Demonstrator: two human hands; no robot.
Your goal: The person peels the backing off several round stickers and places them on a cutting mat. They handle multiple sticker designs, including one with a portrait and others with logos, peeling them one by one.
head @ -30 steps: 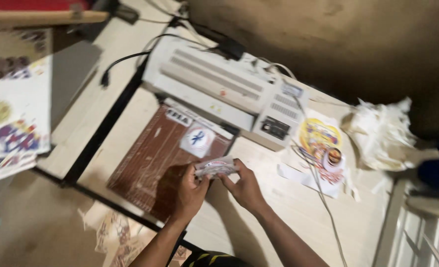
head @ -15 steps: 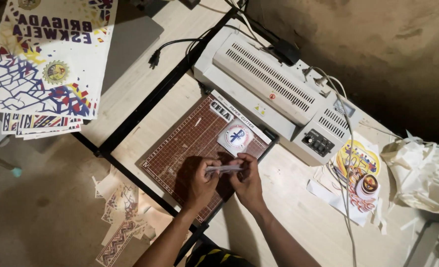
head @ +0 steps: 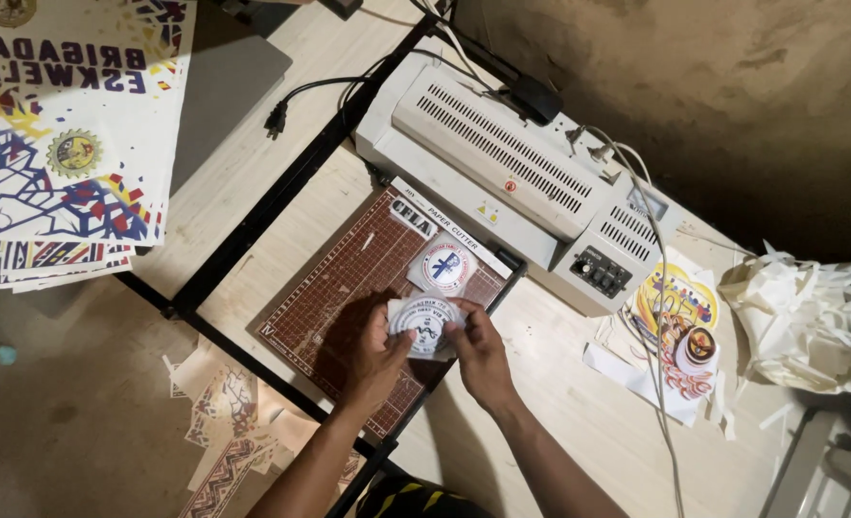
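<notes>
1. Your left hand (head: 373, 355) and right hand (head: 478, 350) both pinch the small round white printed sticker sheet (head: 425, 324) by its opposite edges, fingertips closed on it, so the printed face stays flat and turned up toward you.
2. You hold it just above the brown gridded paper cutter mat (head: 349, 278), near its lower right part, where the grid lies close under the sheet.
3. A second round white sticker with a red ring (head: 444, 268) lies on the mat just beyond your hands, apart from the held one.
4. The white laminating machine (head: 512, 168) sits right behind the cutter.
5. Crumpled white paper scraps (head: 799, 312) lie piled well off to your right, away from the cutter.
</notes>
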